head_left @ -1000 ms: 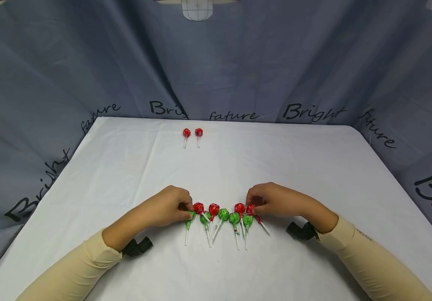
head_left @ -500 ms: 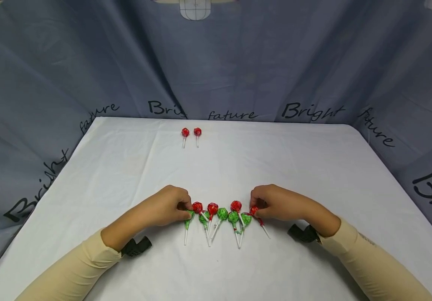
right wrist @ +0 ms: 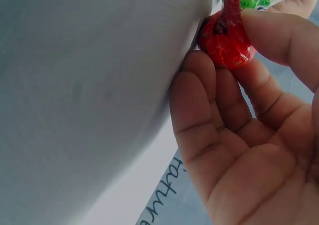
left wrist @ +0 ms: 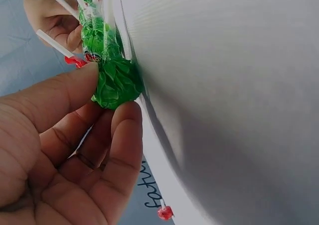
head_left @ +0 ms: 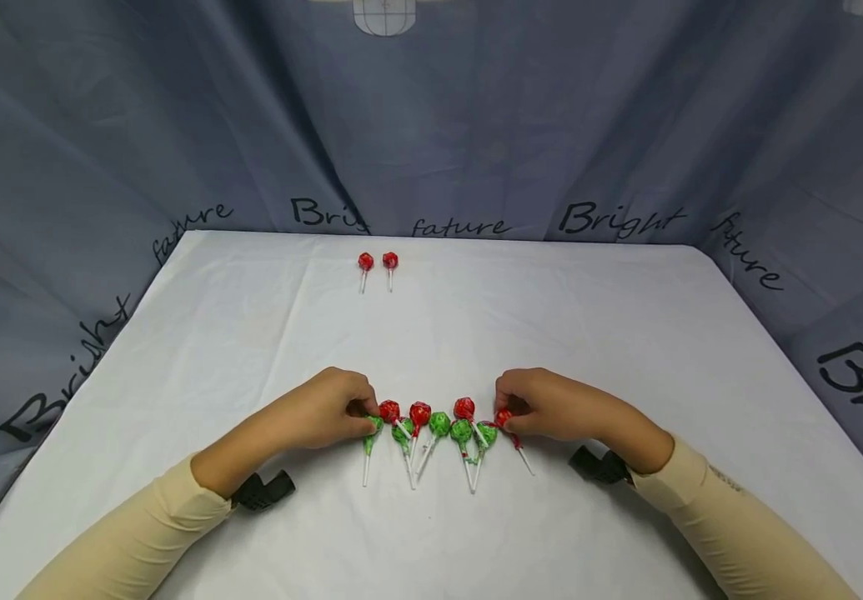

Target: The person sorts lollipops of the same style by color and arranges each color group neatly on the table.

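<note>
Between the two grips lies a crowded run of wrapped ball lollipops on white sticks, filling the stretch of white cloth-covered table [head_left: 566, 325] from one hand to the other. Just beside the left grip, a red-wrapped ball lollipop [head_left: 389, 411] lies with its stick over the head of a green-wrapped neighbour [head_left: 403, 431]. Nearer the right grip, another red-wrapped lollipop [head_left: 464, 408] has its stick across a green-wrapped one [head_left: 487, 434].

The left hand [head_left: 326, 408] has thumb and fingertips pinched on the ball of a green, shiny-wrapped lollipop [left wrist: 118, 83], its stick pointing toward the person. The right hand [head_left: 554, 404] likewise pinches a red, shiny-wrapped lollipop [right wrist: 227, 41] at its ball, the stick slanting out below the fingers.

Well beyond the left grip, near the table's far edge, two red lollipops [head_left: 378, 261] lie side by side, apart. Behind them hangs a grey-blue curtain with black lettering [head_left: 461, 125]. Behind each grip, a black device [head_left: 263, 492] sits at the wrist by a beige sleeve [head_left: 131, 529].

Counted: five green and six red, eleven lollipops; two are pinched, seven lie between the grips, two beyond.
</note>
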The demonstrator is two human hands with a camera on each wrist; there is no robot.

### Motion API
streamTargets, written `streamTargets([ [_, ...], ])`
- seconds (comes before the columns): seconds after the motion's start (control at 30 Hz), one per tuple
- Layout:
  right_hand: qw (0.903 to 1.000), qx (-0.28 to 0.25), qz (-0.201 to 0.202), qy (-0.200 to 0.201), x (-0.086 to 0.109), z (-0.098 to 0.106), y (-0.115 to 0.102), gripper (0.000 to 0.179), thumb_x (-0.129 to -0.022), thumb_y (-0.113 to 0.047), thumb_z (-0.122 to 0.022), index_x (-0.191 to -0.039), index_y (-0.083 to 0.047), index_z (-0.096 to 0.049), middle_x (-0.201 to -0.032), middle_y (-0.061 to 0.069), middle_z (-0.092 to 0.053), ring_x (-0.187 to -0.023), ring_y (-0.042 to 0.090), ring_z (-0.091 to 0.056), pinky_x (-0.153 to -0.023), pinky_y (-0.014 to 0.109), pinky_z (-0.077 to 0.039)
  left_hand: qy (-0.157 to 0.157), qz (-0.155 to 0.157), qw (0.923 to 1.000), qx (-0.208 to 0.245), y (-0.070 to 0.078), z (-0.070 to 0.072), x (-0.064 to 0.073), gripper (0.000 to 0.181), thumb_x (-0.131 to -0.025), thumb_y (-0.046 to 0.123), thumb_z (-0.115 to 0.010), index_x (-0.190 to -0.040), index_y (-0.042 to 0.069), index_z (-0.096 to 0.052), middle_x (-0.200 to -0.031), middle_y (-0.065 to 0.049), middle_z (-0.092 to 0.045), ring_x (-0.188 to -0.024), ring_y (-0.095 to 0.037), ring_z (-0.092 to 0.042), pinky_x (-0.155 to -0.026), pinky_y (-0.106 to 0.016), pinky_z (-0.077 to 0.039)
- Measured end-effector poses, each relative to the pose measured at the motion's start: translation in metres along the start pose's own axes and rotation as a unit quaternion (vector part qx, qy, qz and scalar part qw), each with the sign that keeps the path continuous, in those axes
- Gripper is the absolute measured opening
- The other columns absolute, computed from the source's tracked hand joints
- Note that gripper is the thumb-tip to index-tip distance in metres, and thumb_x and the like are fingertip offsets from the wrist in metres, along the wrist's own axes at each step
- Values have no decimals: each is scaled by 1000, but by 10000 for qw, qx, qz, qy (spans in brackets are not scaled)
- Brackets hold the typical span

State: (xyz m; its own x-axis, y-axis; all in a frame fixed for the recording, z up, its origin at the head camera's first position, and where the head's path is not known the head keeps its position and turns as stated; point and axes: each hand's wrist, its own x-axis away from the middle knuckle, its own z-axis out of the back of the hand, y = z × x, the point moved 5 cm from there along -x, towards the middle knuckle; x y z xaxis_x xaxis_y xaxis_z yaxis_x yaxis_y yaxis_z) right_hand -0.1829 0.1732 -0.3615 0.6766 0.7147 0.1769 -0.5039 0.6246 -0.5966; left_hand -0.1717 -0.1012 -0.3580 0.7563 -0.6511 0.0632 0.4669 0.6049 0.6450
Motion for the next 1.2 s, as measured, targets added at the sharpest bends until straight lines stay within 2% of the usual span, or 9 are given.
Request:
streamTargets([
  [0.3, 10000, 32, -83, -40, 0, 0, -1, 14, -89, -6, -71, -89, -17, -62, -81, -7, -52, -75, 11, -48, -65, 26, -43, 3, 142, 9996, 225, -4, 4, 3, 12, -83, 6, -78, -85, 15, -70, -81, 9, -61, -73, -6, -58, -67, -26, -51],
  [0.6, 9999, -10, -69, -82, 0, 0, 0, 13, -90, -7, -71, -89, -16, -62, -82, -7, -52, -76, 11, -49, -65, 26, -44, 169, 4, 9994, 302, -8, 18, 0, 10, -84, 6, -77, -89, 12, -71, -85, 7, -64, -76, -8, -59, -70, -27, -52],
  [0.9, 9999, 7, -53, -89, 0, 0, -1, 14, -90, -7, -71, -89, -16, -61, -81, -7, -52, -75, 11, -49, -65, 26, -44, 333, 374, 9981, 367, -18, 29, -16, 10, -84, 6, -76, -92, 10, -71, -86, 4, -64, -79, -13, -59, -71, -31, -51],
  [1.2, 9999, 17, -140, -92, 0, 0, -1, 14, -90, -6, -71, -89, -16, -61, -80, -6, -52, -74, 11, -49, -64, 26, -44, 471, 504, 9973, 263, -32, 41, -38, 10, -86, 9, -75, -95, 8, -71, -90, 1, -67, -83, -16, -61, -74, -33, -50],
])
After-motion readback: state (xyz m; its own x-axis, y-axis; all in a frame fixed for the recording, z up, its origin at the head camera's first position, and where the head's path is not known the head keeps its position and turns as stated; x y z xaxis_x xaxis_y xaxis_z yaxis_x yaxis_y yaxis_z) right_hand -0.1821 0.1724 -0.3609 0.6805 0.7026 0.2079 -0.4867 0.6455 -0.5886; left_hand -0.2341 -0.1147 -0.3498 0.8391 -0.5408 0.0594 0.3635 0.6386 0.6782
